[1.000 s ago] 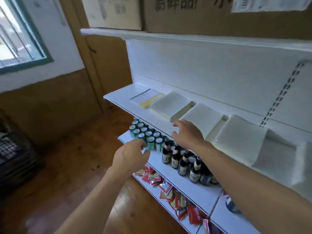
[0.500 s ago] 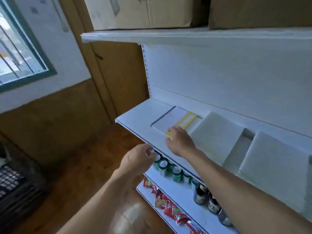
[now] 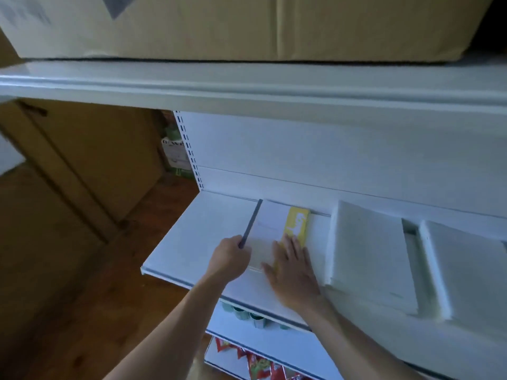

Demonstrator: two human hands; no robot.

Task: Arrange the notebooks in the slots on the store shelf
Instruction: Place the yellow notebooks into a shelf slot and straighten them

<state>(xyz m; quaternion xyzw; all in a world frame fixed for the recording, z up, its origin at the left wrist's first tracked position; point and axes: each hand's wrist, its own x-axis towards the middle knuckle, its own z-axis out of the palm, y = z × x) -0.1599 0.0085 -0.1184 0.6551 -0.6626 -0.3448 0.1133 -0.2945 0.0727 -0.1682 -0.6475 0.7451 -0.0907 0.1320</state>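
The bare left end of the white shelf [image 3: 197,237] is seen first. The left hand [image 3: 229,256] is curled around the near end of the dark spine of a notebook [image 3: 270,223], which is laid flat on the shelf, its far edge close to the back panel. A yellow strip is borne along its right side. Its near-right part is pressed by the right hand [image 3: 293,272], fingers straight and flat. Further right, two white stacks [image 3: 367,256] are set side by side, a gap between them.

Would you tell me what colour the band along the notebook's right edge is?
Yellow band with white marking, on the white notebook; head view.
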